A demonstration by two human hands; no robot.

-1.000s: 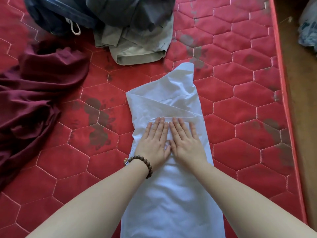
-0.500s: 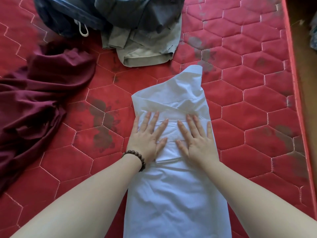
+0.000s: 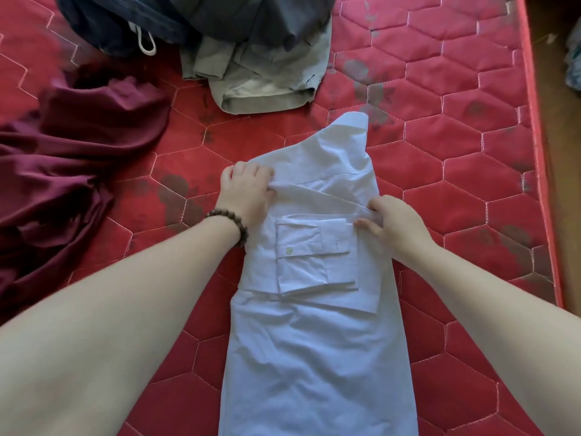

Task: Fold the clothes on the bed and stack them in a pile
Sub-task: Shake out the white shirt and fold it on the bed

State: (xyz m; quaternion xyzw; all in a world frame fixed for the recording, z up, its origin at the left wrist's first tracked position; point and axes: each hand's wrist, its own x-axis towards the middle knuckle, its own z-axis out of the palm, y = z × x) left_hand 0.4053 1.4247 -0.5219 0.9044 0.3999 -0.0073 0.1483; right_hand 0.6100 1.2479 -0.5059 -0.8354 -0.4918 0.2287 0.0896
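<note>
Head view: shirt [image 3: 314, 341] lies lengthwise, near to far; left hand [image 3: 245, 193] and right hand [image 3: 393, 221] pinch its opposite edges at shoulder level.

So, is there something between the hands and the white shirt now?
No, nothing visible is between them. The left hand grips the white shirt at its left edge and the right hand pinches its right edge, with bare fingers directly on the cloth.
</note>
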